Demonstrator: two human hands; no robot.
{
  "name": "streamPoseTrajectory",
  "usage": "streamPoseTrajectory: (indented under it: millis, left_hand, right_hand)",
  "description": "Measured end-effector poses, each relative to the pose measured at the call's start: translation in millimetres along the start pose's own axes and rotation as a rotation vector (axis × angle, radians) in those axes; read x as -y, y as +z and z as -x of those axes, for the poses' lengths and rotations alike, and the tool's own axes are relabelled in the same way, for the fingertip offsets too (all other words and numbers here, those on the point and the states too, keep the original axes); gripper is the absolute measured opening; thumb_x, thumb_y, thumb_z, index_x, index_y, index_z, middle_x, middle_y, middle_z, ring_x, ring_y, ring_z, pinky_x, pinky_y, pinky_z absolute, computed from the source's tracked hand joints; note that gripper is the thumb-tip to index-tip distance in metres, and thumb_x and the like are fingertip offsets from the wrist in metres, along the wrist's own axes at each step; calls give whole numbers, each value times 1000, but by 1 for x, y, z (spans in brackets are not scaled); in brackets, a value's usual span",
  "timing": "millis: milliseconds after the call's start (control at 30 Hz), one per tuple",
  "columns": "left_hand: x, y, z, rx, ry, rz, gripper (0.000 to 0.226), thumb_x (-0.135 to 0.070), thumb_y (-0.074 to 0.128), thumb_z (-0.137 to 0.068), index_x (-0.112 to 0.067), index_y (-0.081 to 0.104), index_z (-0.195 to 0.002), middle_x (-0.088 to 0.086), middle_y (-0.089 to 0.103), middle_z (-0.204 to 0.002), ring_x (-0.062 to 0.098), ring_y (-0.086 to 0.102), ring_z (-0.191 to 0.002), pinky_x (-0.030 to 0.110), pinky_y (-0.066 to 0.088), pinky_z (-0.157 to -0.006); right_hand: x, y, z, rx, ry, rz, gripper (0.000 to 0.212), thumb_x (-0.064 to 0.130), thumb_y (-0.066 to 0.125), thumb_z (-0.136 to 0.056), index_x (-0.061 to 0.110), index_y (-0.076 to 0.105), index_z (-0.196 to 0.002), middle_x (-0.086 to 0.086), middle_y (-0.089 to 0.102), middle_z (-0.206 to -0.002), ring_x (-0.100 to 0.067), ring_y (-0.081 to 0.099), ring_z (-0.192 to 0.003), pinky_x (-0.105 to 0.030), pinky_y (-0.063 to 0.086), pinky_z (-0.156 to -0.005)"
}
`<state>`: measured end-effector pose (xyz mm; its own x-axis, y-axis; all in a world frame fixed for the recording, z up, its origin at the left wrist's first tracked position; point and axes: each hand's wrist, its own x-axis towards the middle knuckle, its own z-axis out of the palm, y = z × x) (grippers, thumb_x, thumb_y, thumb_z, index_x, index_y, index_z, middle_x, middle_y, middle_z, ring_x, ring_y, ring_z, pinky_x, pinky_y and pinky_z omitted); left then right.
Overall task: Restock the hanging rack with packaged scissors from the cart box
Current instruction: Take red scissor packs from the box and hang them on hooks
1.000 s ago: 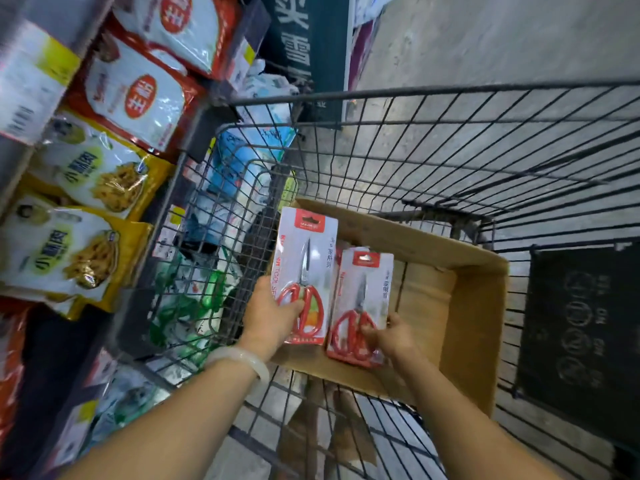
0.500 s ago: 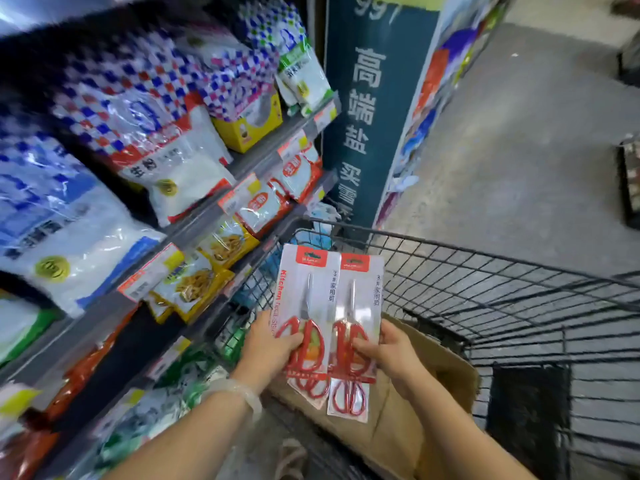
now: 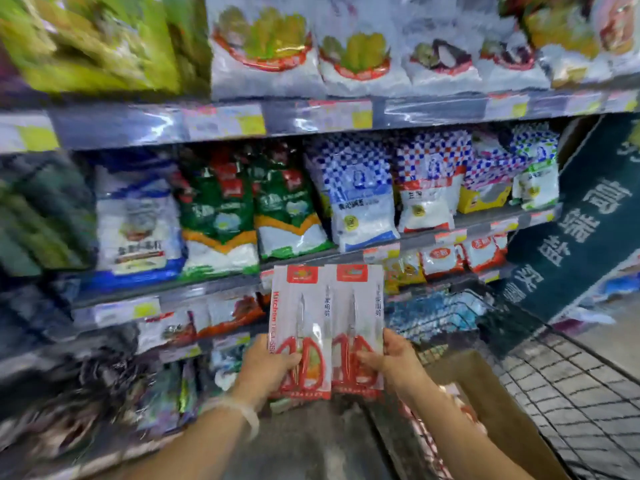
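I hold two packs of red-handled kitchen scissors upright and side by side in front of the shelves. My left hand [image 3: 268, 367] grips the left scissors pack [image 3: 300, 306] at its lower edge, thumb on the front. My right hand [image 3: 394, 362] grips the right scissors pack [image 3: 356, 306] the same way. The cardboard cart box [image 3: 485, 393] lies below and to the right, inside the wire cart [image 3: 571, 386]. No hanging rack can be made out in this blurred view.
Store shelves [image 3: 311, 123] packed with bagged goods fill the view ahead and to the left, with price strips along their edges. A dark teal sign panel [image 3: 581, 220] stands at the right. Grey floor [image 3: 311, 445] shows below between shelf and cart.
Both hands lifted the two packs out of the cart box and brought them together. My view swung up and left from the cart to the shelves.
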<state>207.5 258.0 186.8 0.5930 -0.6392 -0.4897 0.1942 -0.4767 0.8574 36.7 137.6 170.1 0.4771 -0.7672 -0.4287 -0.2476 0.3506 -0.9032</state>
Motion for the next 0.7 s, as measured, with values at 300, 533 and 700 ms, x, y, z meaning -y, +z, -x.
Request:
streamPoseTrajectory:
  millis: [300, 533, 700]
  left_hand:
    - [71, -259, 80, -397, 10, 122, 23, 3, 70, -79, -7, 61, -98, -5, 58, -68, 4, 51, -56, 13, 44, -50]
    - [141, -478, 158, -647, -50, 197, 24, -5, 73, -76, -13, 64, -97, 4, 71, -88, 20, 68, -80, 37, 58, -77]
    - [178, -584, 210, -822, -66, 283, 30, -4, 73, -75, -6, 62, -103, 11, 70, -94, 23, 65, -75, 34, 56, -68]
  right_hand:
    - [8, 270, 49, 371, -92, 232, 27, -12, 67, -77, 9, 62, -94, 2, 68, -68, -2, 63, -51, -18, 51, -50]
    - [-10, 505, 124, 662, -145, 325, 29, -5, 68, -79, 12, 62, -101, 0, 69, -88, -7, 65, -71, -13, 54, -61]
    - [-20, 632, 169, 812, -176, 388, 31, -5, 68, -79, 6, 62, -108, -8, 71, -92, -22, 66, -78, -33, 56, -77]
